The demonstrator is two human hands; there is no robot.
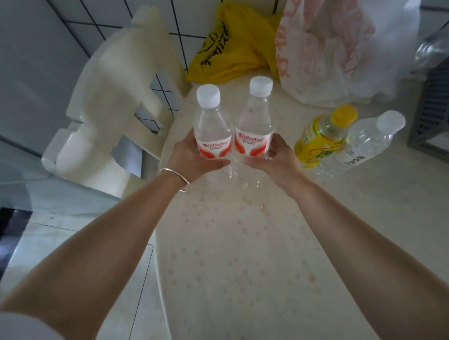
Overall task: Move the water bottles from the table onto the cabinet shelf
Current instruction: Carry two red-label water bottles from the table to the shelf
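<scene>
- Two Wahaha water bottles stand upright and side by side above the table (248, 246), touching each other; the left Wahaha bottle (211, 129) and the right Wahaha bottle (256, 124) both have white caps and red-and-white labels.
- The left hand (191, 158) grips the left bottle at its label, with the fingers curled round the far side and the thumb under the label.
- The right hand (275, 159) grips the right bottle in the same way, its fingers wrapped round the lower body.
- I cannot tell if the bottle bases touch the table or are just lifted.
- A thin metal bangle (175, 176) sits on the left wrist.
- To the right, on the table, a yellow-capped drink bottle (323, 136) and a clear bottle with a white cap (365, 141) lie close together.
- Further away are a yellow plastic bag (235, 44) and a white plastic bag with pink print (341, 41).
- A grey mesh crate (441, 109) is at the right edge.
- A cream plastic chair (110, 97) stands left of the table, before a tiled wall (17, 63).
</scene>
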